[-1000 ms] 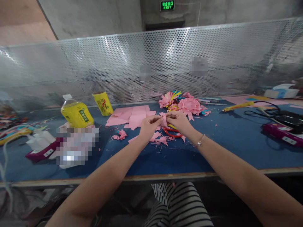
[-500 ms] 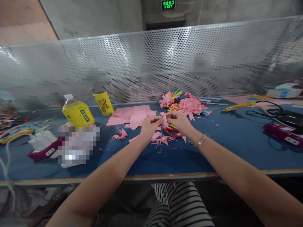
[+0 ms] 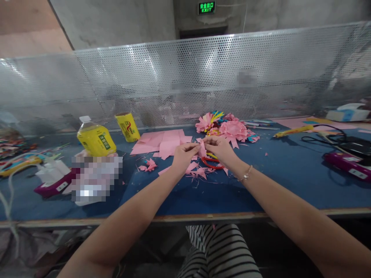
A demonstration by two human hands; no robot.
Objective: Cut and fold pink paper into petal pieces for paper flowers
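Blue table: yellow liquid in bottle; hands pinch paper.

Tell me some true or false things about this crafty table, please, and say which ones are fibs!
1. The left hand and the right hand both hold a small pink paper piece. True.
2. The exit sign glows red. False: it glows green.
3. A yellow bottle with a white cap is to the left of the pink sheets. True.
4. The bracelet is on the left wrist. False: it is on the right wrist.
5. The tabletop is blue. True.
6. The trousers have polka dots. False: they have stripes.
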